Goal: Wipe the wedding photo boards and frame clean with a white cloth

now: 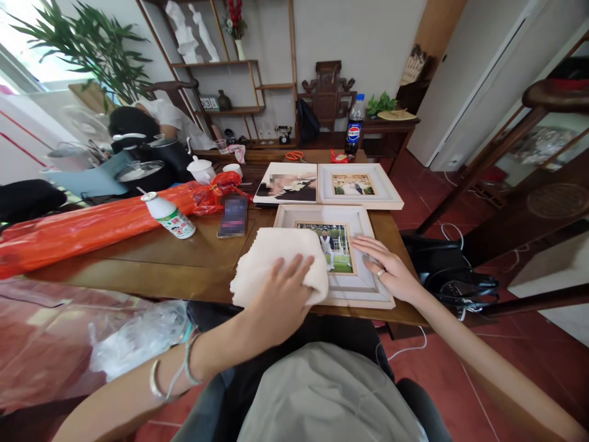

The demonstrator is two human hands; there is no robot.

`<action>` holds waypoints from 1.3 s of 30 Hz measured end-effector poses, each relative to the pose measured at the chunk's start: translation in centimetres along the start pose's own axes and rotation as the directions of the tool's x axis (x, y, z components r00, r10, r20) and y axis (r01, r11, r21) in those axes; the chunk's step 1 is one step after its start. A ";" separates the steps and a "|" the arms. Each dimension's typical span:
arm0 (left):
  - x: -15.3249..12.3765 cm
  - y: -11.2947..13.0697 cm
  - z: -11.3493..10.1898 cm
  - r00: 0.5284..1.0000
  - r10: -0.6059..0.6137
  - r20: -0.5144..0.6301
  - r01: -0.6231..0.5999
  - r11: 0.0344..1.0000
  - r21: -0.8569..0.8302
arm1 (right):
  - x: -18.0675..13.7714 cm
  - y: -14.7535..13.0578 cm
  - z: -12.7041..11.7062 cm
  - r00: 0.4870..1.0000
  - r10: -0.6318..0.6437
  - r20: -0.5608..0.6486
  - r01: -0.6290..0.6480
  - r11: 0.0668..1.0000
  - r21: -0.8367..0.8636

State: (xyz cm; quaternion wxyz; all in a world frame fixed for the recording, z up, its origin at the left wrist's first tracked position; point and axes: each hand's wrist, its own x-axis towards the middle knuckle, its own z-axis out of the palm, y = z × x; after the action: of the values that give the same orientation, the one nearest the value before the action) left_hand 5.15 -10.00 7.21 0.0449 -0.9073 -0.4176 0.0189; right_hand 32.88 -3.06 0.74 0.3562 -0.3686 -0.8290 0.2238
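Observation:
A white cloth [271,261] lies bunched over the left part of a pale picture frame [338,215] at the table's near edge. My left hand [285,294] presses on the cloth with its fingers bent into it and the thumb hidden. The photo [343,248] inside the frame, showing a person in a white outfit outdoors, is partly covered by the cloth. On the frame's right side rests my right hand [386,267], fingers stretched out along the inner border and a ring on one finger.
Behind lie a second framed photo [391,196] and a photo panel [299,196]. Left are a phone [232,216], a tilted white bottle [169,215] and a long red-wrapped bundle [105,221]. Farther back are a cola bottle [354,129], orange-handled scissors [294,155] and a teapot [201,169].

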 end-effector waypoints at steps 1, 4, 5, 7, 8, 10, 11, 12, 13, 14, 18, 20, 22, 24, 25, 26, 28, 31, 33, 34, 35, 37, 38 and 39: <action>0.7 -0.7 0.1 1.000 -0.028 -0.007 0.029 1.000 0.007 | 0.0 0.0 0.0 1.000 -0.005 0.005 0.005 1.000 -0.002; 4.1 -4.2 0.9 0.985 -0.157 -0.070 0.160 0.986 0.046 | 0.0 0.2 -0.1 1.000 -0.025 0.019 0.025 1.000 0.001; 5.4 -5.6 1.2 0.976 -0.189 -0.104 0.196 0.979 0.057 | 0.0 0.2 -0.1 0.999 -0.028 0.020 0.028 1.000 0.003; 7.6 -8.1 1.7 0.966 -0.219 -0.140 0.230 0.971 0.067 | 0.0 0.3 -0.1 0.999 -0.028 0.018 0.028 1.000 0.002; 8.4 -9.1 1.9 0.968 -0.207 -0.144 0.219 0.973 0.072 | -0.1 0.3 -0.1 0.999 -0.028 0.019 0.028 1.000 0.000; 9.4 -10.1 2.2 0.979 -0.150 -0.135 0.163 0.983 0.090 | -0.1 0.3 -0.1 0.999 -0.028 0.026 0.028 1.000 -0.005; 9.5 -10.1 2.3 0.986 -0.112 -0.124 0.125 0.987 0.102 | 0.0 0.3 -0.1 0.999 -0.026 0.028 0.026 1.000 -0.007; 9.3 -9.7 2.2 0.991 -0.078 -0.108 0.090 0.990 0.113 | 0.0 0.3 -0.1 0.999 -0.025 0.029 0.025 1.000 -0.007; 8.8 -9.0 2.0 0.995 -0.055 -0.085 0.065 0.990 0.121 | 0.0 0.3 -0.1 0.999 -0.023 0.028 0.024 1.000 -0.007; 8.1 -8.1 1.6 0.998 -0.041 -0.054 0.048 0.991 0.127 | 0.0 0.4 -0.1 0.999 -0.023 0.026 0.023 1.000 -0.007; 3.3 -3.1 -1.4 0.994 0.038 0.105 -0.048 0.994 0.102 | 0.0 0.3 0.0 1.000 -0.019 0.014 0.019 1.000 -0.012; 0.7 -0.6 -2.7 0.977 0.162 0.139 -0.170 0.984 0.050 | 0.0 0.2 0.0 1.000 -0.017 0.009 0.017 1.000 -0.015; -1.0 1.0 -3.0 0.977 0.197 0.088 -0.198 0.980 0.005 | 0.0 0.2 0.0 1.000 -0.017 0.014 0.017 1.000 -0.017; -1.3 1.3 -2.3 0.987 0.156 0.027 -0.156 0.988 -0.019 | 0.0 0.2 0.0 1.000 -0.018 0.020 0.019 1.000 -0.021; -1.0 1.0 -1.7 0.993 0.117 0.007 -0.116 0.993 -0.020 | 0.0 0.2 0.0 1.000 -0.021 0.022 0.022 1.000 -0.023; -0.3 0.3 -0.9 0.997 0.073 -0.007 -0.074 0.997 -0.016 | 0.0 0.2 0.0 0.999 -0.026 0.022 0.026 0.999 -0.024; 1.8 -1.9 0.4 1.000 -0.004 -0.024 0.004 1.000 0.001 | -0.1 0.3 0.0 0.999 -0.034 0.020 0.035 0.999 -0.027; 5.4 -5.8 1.5 0.995 -0.070 -0.072 0.070 0.998 0.000 | -0.1 0.3 0.0 0.999 -0.043 0.017 0.044 0.999 -0.025; 7.5 -8.1 1.7 0.990 -0.091 -0.108 0.094 0.995 0.019 | -0.1 0.3 0.0 0.999 -0.049 0.015 0.049 0.998 -0.025; 8.4 -8.9 1.8 0.991 -0.078 -0.113 0.082 0.996 0.034 | -0.1 0.3 0.0 0.999 -0.050 0.015 0.050 0.998 -0.026; 9.1 -9.5 1.8 0.993 -0.051 -0.110 0.057 0.997 0.048 | -0.1 0.3 0.0 0.999 -0.048 0.016 0.049 0.998 -0.027; 9.9 -9.7 1.9 0.996 0.016 -0.082 -0.011 0.998 0.057 | -0.1 0.3 0.0 0.999 -0.042 0.018 0.042 0.999 -0.027; 10.0 -9.3 1.9 0.997 0.042 -0.062 -0.039 0.998 0.051 | -0.1 0.4 0.0 0.999 -0.041 0.019 0.041 0.999 -0.027; 9.8 -8.5 1.7 0.997 0.059 -0.042 -0.057 0.998 0.042 | -0.1 0.4 0.0 0.999 -0.042 0.020 0.043 0.999 -0.026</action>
State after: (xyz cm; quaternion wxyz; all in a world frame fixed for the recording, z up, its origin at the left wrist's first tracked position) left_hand 4.98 3.05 6.33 0.0717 -0.9181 -0.3897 0.0090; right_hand 33.08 -2.90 0.47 0.3481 -0.3533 -0.8429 0.2087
